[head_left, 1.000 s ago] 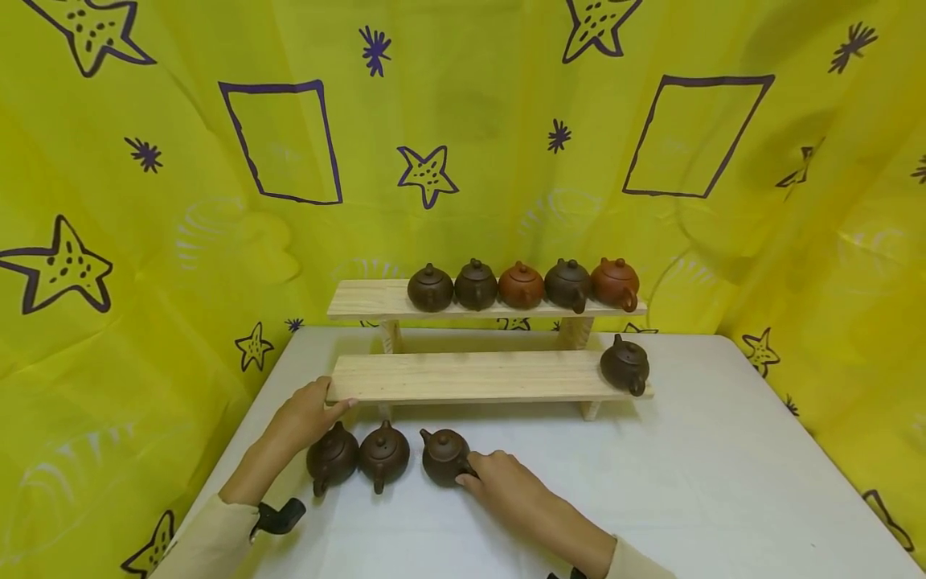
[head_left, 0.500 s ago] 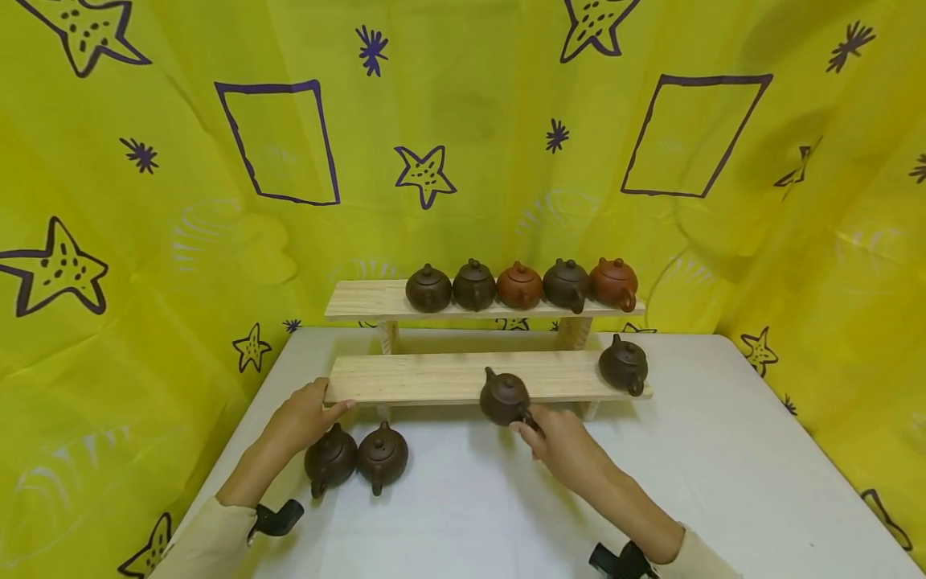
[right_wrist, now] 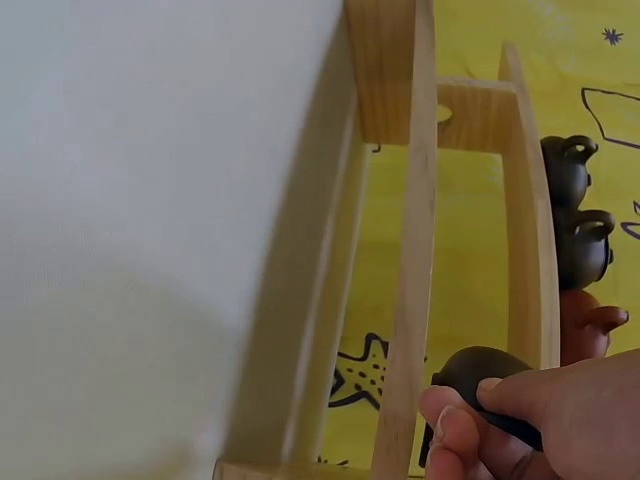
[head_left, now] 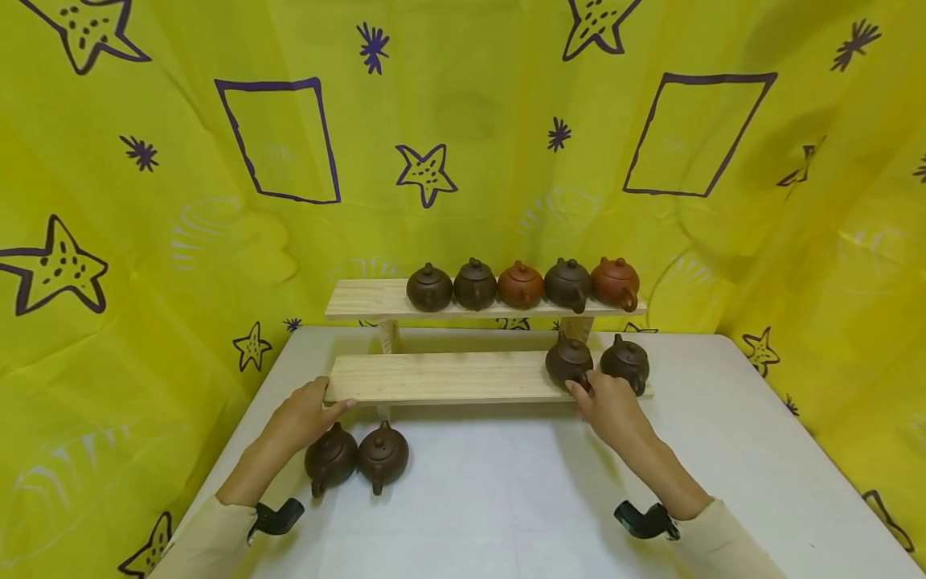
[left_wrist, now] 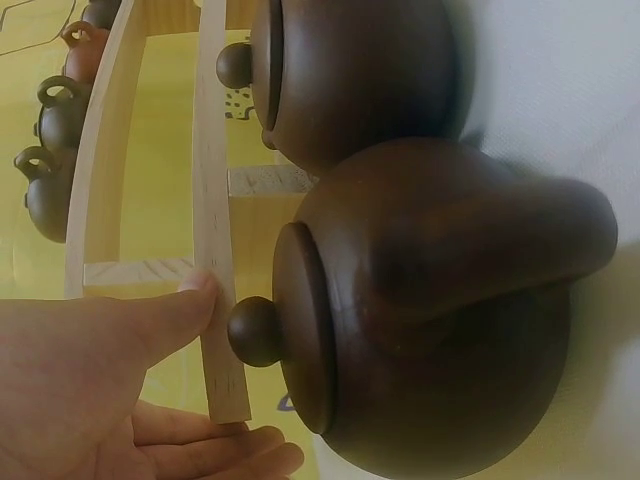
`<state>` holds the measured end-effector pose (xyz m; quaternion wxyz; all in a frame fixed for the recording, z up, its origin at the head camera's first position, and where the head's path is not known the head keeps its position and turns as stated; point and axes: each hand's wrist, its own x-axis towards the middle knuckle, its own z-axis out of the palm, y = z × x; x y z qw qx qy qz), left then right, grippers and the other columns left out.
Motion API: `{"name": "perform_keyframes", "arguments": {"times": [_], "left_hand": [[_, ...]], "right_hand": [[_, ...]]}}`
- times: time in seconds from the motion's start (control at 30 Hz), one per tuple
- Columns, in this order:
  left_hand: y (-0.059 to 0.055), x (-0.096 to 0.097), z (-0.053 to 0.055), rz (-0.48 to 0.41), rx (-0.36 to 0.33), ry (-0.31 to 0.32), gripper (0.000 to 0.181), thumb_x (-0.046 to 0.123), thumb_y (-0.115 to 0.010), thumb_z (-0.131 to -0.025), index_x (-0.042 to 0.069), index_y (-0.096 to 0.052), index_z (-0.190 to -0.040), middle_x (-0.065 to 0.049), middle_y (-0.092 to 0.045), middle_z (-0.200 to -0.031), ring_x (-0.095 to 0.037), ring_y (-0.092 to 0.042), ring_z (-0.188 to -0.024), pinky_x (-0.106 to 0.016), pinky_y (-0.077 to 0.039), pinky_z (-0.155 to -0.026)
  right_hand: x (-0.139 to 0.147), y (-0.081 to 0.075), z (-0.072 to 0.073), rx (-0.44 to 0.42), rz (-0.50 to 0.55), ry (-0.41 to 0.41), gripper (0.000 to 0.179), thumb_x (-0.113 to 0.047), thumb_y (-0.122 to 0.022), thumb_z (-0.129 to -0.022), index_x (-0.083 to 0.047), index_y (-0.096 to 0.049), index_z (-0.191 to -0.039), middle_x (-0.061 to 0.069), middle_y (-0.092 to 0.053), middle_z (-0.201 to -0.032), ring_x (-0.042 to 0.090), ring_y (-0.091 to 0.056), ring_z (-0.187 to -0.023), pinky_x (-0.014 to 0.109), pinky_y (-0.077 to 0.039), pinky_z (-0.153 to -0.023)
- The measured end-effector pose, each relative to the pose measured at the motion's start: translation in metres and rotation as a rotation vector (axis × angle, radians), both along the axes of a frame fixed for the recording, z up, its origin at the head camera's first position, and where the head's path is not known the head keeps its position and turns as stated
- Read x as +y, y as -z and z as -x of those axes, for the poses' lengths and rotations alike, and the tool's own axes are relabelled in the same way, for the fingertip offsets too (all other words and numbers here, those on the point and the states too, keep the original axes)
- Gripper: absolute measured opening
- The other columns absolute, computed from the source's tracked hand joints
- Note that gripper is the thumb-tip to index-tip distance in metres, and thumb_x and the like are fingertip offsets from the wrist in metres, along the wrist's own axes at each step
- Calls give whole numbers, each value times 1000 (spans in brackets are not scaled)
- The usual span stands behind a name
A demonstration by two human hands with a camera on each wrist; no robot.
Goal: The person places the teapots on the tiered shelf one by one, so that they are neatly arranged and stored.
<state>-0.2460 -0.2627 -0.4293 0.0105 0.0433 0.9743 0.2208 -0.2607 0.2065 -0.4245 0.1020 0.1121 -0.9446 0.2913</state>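
My right hand [head_left: 615, 406] pinches the handle of a dark brown teapot [head_left: 567, 359] at the right part of the lower board of a two-tier wooden shelf [head_left: 441, 376]. In the right wrist view, thumb and fingers close on this teapot [right_wrist: 482, 372], hiding part of it. Another dark teapot [head_left: 625, 363] sits just right of it, at the board's end. My left hand [head_left: 300, 414] grips the lower board's left end, thumb at the front edge. Near that hand, two dark brown teapots, the left one [head_left: 331, 458] and the right one [head_left: 383, 457], stand on the table.
Along the upper board stand several teapots in a row, among them a reddish one [head_left: 521, 286] and another reddish one [head_left: 615, 283] at the right end. A white cloth [head_left: 492, 515] covers the table. Behind hangs a yellow curtain [head_left: 492, 104] with star drawings.
My right hand has lifted the teapot from the table and carried it right and back to the lower board, beside the teapot there. My left hand has stayed at the board's end.
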Motion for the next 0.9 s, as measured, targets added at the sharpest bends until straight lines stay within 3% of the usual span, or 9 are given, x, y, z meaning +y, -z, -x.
{"name": "perform_keyframes", "arguments": {"times": [0.3, 0.5, 0.7, 0.77, 0.9], "left_hand": [[1, 0, 1, -8, 0, -7, 64, 34, -69, -103, -20, -50, -133, -30, -66, -114, -34, -63, -93, -51, -53, -80], [2, -1, 1, 2, 4, -4, 67, 34, -68, -104, -21, -48, -136, -34, -66, -118, -37, -65, -98, -53, -54, -82], [1, -2, 1, -8, 2, -4, 66, 33, -68, -104, -21, -48, -135, -34, -65, -119, -38, -64, -98, -54, -54, -83], [1, -2, 0, -2, 7, -6, 67, 34, -68, -104, -21, -48, -136, -36, -65, -121, -40, -65, -101, -55, -54, -85], [1, -2, -1, 0, 4, -2, 69, 33, -67, -104, -22, -46, -139, -38, -63, -125, -43, -66, -107, -58, -54, -89]], "right_hand": [[6, 3, 1, 12, -4, 22, 36, -16, -64, -106, -6, -56, -73, -1, -59, -56, 14, -52, -50, 31, -42, -51], [8, 2, 4, -11, -15, 28, 37, -18, -63, -107, -5, -57, -73, 0, -61, -57, 15, -55, -50, 32, -44, -50], [10, 0, 6, 11, -42, 36, 40, -19, -67, -104, -6, -55, -68, 1, -54, -55, 16, -51, -50, 32, -40, -50], [11, -2, 6, -17, -42, 42, 45, -24, -68, -103, -7, -55, -64, 0, -53, -54, 16, -51, -49, 32, -40, -49], [15, -3, 1, -166, -11, 60, 54, -36, -71, -101, -8, -60, -56, -1, -57, -49, 16, -55, -46, 32, -43, -48]]}}
